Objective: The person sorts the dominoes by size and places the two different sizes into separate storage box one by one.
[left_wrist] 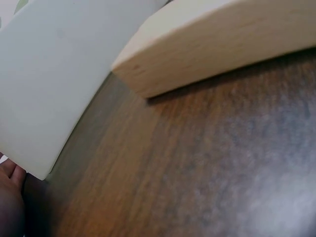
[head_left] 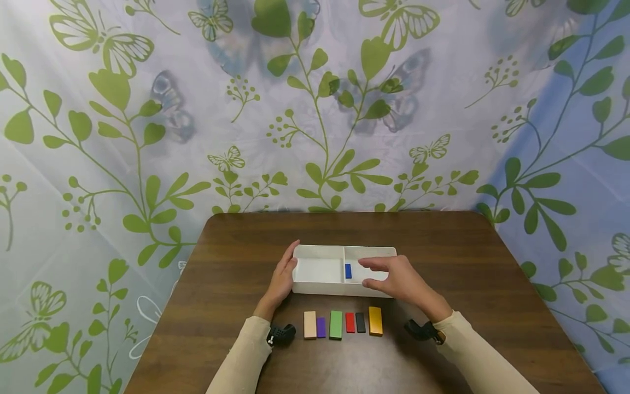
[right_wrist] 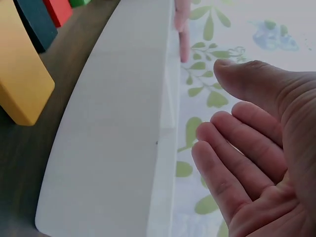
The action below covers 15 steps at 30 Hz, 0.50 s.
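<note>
A white two-compartment tray [head_left: 317, 289] sits on the table. My left hand [head_left: 281, 280] is against its left end, fingers stretched along the outside; only a bit of that hand [left_wrist: 9, 190] shows in the left wrist view. Inside the right compartment, a small blue block [head_left: 348, 271] lies beside the divider. My right hand [head_left: 402, 278] hovers over that compartment, thumb and fingers apart, to the right of the blue block and holding nothing. The right wrist view shows the same hand [right_wrist: 261, 163] with fingers extended beside the tray wall [right_wrist: 108, 128].
In front of the tray is a row of blocks: beige [head_left: 309, 325], purple [head_left: 321, 328], green [head_left: 336, 325], red [head_left: 350, 323], black [head_left: 360, 323] and yellow [head_left: 375, 321]. The brown wooden table [head_left: 443, 241] ends at a patterned curtain [head_left: 315, 109].
</note>
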### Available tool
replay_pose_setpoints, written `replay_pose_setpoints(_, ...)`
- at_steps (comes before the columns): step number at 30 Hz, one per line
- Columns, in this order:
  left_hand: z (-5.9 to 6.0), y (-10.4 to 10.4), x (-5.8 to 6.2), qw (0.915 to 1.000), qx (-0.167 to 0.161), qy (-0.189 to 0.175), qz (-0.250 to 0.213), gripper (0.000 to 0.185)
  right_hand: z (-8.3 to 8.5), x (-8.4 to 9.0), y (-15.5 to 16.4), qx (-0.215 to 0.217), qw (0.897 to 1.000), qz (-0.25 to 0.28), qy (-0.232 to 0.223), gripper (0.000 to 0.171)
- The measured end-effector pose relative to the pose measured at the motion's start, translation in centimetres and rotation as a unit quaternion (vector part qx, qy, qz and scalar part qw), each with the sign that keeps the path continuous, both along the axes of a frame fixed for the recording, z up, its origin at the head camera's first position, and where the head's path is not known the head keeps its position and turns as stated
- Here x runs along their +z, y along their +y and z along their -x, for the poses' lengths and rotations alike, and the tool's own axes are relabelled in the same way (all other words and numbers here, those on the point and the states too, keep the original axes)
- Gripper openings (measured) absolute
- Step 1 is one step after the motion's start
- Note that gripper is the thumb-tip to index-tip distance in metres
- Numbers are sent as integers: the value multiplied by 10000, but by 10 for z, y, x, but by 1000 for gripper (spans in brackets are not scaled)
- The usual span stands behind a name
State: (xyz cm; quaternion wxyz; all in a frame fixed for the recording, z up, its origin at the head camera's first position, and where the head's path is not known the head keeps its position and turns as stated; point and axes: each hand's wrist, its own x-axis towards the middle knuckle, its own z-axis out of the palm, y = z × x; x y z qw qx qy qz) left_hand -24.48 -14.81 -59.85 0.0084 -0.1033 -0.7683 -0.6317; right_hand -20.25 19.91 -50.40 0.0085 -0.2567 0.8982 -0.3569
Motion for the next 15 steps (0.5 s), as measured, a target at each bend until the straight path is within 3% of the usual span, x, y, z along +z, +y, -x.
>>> replay_pose_setpoints(5, -1, -1, 1, 10000, -58, -70, 2, 51, -19, 5, 5, -38, 9999, -64, 151, 53)
replay_pose_setpoints(15, -2, 1, 4, 9999, -85, -80, 72, 53, -44, -3, 10, 123, 9998, -43, -158, 51)
